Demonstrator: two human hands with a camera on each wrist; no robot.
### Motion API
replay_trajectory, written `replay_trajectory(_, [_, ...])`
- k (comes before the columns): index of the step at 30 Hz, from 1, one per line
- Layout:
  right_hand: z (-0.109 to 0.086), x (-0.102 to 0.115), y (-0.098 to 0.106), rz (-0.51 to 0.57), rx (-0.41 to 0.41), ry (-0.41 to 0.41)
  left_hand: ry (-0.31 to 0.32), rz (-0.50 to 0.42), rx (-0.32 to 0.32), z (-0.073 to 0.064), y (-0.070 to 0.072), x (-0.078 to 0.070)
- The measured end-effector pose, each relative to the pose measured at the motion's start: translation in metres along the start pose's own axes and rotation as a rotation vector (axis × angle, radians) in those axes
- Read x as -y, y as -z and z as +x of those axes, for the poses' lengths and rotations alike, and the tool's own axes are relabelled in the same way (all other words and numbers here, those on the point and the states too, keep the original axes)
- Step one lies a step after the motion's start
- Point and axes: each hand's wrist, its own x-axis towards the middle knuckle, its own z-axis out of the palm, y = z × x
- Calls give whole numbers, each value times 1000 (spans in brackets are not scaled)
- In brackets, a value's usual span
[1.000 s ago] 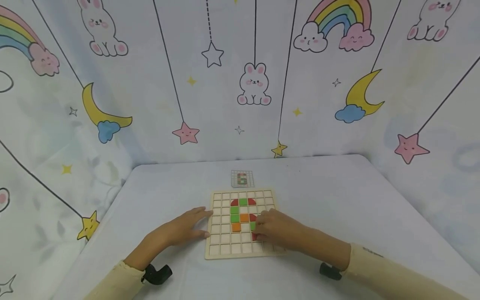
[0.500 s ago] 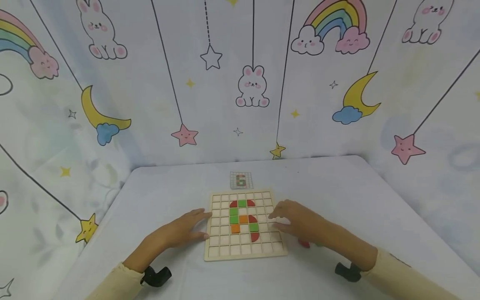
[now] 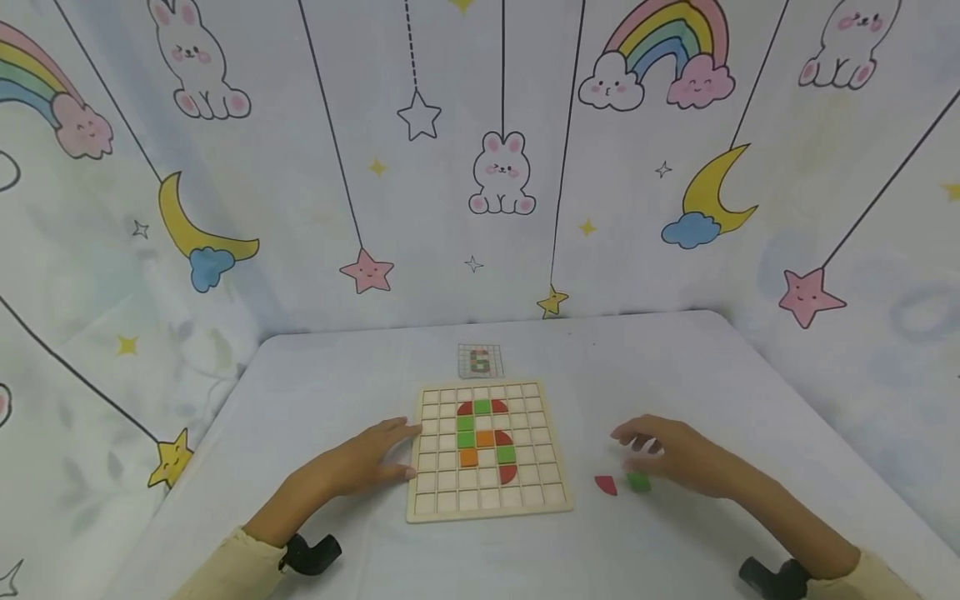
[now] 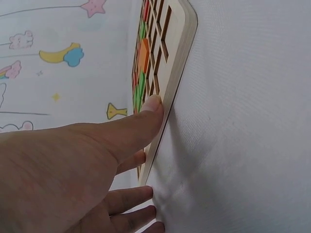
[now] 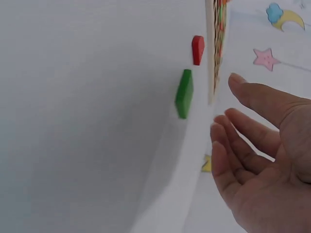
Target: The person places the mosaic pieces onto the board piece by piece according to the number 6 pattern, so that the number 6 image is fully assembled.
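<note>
A wooden grid board [image 3: 532,495] lies on the white table, with red quarter-round, green square and orange square tiles in several cells. At its left edge rests my left hand [image 3: 362,458], thumb and fingers spread; in the left wrist view the thumb [image 4: 152,108] touches the board's rim. To the right of the board, my right hand [image 3: 681,457] hovers with loosely bent fingers, holding nothing. Just below its fingertips lie a loose green square tile [image 3: 639,482] and a red quarter-round tile [image 3: 606,484]. Both tiles appear apart from that hand in the right wrist view.
A small clear card [image 3: 480,361] with a coloured figure 6 on a grid lies behind the board. The table [image 3: 360,367] meets a patterned cloth backdrop [image 3: 300,208] at the back and sides. A black wrist camera [image 3: 311,554] sits on the left wrist.
My right hand has let go of the red tile at the board's lower right of the pattern and moved right, towards the two loose tiles. The left hand has stayed at the board's edge.
</note>
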Motion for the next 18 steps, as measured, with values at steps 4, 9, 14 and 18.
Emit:
replay_trajectory(4, [-12,-18,-2,51,25,-38,7,-13,4,2,0,0])
replay_trajectory(9, [-19,-27,-9,27,31,-36,8,-12,4,1,-1,1])
replay_trajectory(14, [-21,-27,-14,0,19,-8,-6,2,1,1,-1,2])
replay_trajectory(18, [-22,-27,-16,4,13,2,-8,7,1,0,-1,2])
